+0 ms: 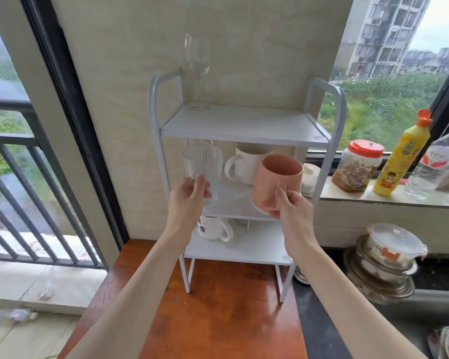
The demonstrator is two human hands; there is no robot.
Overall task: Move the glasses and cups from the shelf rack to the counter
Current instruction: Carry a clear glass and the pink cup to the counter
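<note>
- Two hands are raised in front of the white shelf rack (244,130), both at the front edge of its middle tier; the left hand (189,200) pinches a clear glass tumbler (202,167) low on its wall between thumb and curled fingers; the right hand (285,203) grips the handle side of a pink cup (280,177), thumb up against the cup's wall, the cup tilted with its mouth toward the rack.
- Behind the pink cup, deeper on the rack's middle tier, stands a white mug (244,164), handle to the left; whether the tumbler and pink cup touch the tier cannot be told.
- On the rack's top tier a tall clear glass (196,73) stands at the back left corner, the rest of that tier bare out to its front edge; on the lowest tier a white mug with blue print (213,228) lies on its side toward the left.
- The rack stands on a reddish-brown wooden counter (218,307); in front of the rack's feet the wood is open between the two forearms.
- Right of the rack a windowsill (347,195) carries a red-lidded jar (358,164), a yellow squeeze bottle (399,156) and a clear plastic bottle (436,164); below the sill, stacked lidded bowls (389,260).
- Left of the rack, a dark window frame (70,120) and a balcony railing (24,198).
</note>
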